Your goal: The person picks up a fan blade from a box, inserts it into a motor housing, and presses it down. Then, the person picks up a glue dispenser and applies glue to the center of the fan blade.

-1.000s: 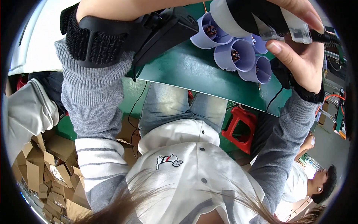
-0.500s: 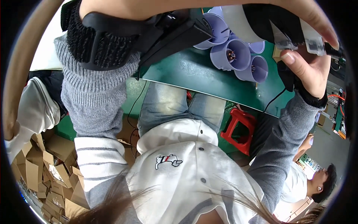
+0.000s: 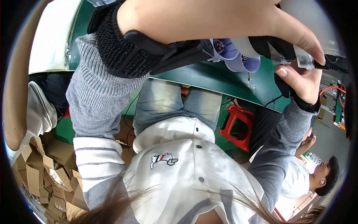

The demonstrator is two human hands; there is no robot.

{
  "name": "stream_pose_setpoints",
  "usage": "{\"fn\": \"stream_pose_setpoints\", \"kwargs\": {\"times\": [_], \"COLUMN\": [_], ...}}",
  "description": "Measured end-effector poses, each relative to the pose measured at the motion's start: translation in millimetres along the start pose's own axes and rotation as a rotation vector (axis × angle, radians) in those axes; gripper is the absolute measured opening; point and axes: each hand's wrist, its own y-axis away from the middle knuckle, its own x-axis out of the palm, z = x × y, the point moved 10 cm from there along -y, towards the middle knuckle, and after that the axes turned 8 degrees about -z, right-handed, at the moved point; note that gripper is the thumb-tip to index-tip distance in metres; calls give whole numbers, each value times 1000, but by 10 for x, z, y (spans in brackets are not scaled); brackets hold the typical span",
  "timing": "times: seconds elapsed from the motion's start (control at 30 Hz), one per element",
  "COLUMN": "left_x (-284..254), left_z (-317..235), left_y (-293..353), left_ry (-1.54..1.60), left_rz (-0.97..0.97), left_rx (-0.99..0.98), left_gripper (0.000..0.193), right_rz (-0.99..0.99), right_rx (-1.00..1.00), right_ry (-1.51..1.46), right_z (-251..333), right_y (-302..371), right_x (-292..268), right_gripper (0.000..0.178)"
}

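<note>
My left hand (image 3: 209,18) reaches across the top of the view, wearing a black wrist strap. Its fingertip touches a clear plastic piece (image 3: 305,59), from which a black cable (image 3: 337,66) leads to the right. My right hand (image 3: 304,80) is just below, thumb bent up beside a second clear piece (image 3: 279,58) joined to a black part; its other fingers are hidden. A pale, smooth body shows behind these, mostly covered. Beneath my left forearm, lilac cups (image 3: 244,67) with small copper-coloured motor parts inside lie on the green table (image 3: 209,82).
A red plastic stool (image 3: 238,128) stands under the table's right side. Cut cardboard boxes (image 3: 48,168) pile up at lower left. One person's arm (image 3: 15,119) is at the left edge; another person (image 3: 298,179) sits at lower right. A thin black cable hangs near my knees.
My left forearm has moved right and down, covering more of the lilac cups. My right hand and the clear pieces sit slightly lower. The table has shifted in view.
</note>
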Motion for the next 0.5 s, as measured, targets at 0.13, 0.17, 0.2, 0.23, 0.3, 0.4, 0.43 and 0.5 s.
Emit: {"fn": "stream_pose_setpoints", "kwargs": {"times": [0.13, 0.17, 0.2, 0.23, 0.3, 0.4, 0.43, 0.5], "left_x": [11, -16, -35, 43, -48, -102, -125, -87], "left_z": [-23, -27, -27, 149, -3, 17, 8, 105], "left_y": [-21, -14, -8, -62, 8, 19, 24, -12], "left_ry": [-5, -4, -2, -1, 8, 6, 3, 0], "left_rz": [-6, -9, -12, -17, -14, -24, -28, -37], "left_rx": [-20, -24, -29, -35, -45, -67, -75, -89], "left_gripper": [44, 44, 44, 44, 44, 44, 44, 44], "right_rz": [72, 26, -18, -62, -23, 75, 80, 88], "right_rx": [-73, -85, -97, -109, -134, -196, -226, -288], "right_ry": [-38, -49, -60, -71, -128, -237, -210, -157], "right_z": [245, 175, 105, 84, 212, 426, 454, 512], "right_y": [-35, -26, -17, -14, -43, -67, -57, -31], "right_x": [294, 198, 104, 41, 188, 408, 415, 431], "right_gripper": [66, 66, 66, 66, 64, 62, 62, 61]}}
